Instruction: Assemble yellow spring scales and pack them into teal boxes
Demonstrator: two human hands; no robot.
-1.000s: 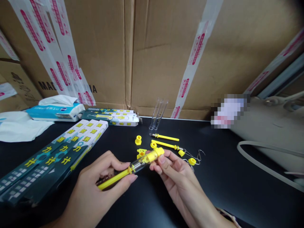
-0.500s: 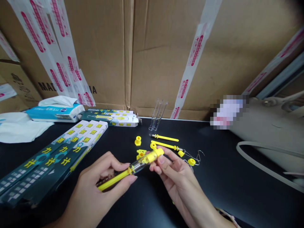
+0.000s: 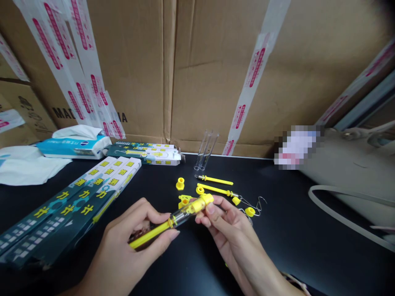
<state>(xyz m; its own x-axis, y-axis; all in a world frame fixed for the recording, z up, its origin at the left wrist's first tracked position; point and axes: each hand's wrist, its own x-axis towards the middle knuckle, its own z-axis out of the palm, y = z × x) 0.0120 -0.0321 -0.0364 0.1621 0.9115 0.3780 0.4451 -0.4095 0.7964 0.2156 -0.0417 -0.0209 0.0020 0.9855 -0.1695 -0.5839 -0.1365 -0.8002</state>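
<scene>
Between my two hands is a tubular spring scale (image 3: 182,216), a clear tube with a yellow rod, a metal spring and a yellow end cap. My left hand (image 3: 123,246) is closed around the tube's lower left part, thumb and fingers on either side. My right hand (image 3: 234,234) pinches the yellow cap at the upper right end. Just beyond the hands lie a yellow rod with a spring (image 3: 219,180), a second yellow rod (image 3: 214,189), a yellow ring (image 3: 200,190), a yellow plug (image 3: 180,183) and a flat yellow piece (image 3: 184,200). Wire hooks (image 3: 261,205) lie to the right.
Clear tubes (image 3: 206,152) lie at the back of the black table. Spring scale boxes (image 3: 77,201) lie at left, with another stack (image 3: 148,153) behind. A tissue pack (image 3: 74,144) is at far left. A bag (image 3: 348,168) stands at right; large cardboard boxes (image 3: 216,74) form the back.
The whole view has shifted very slightly. Both hands keep the same grip on the spring scale, and the loose parts have not moved on the table.
</scene>
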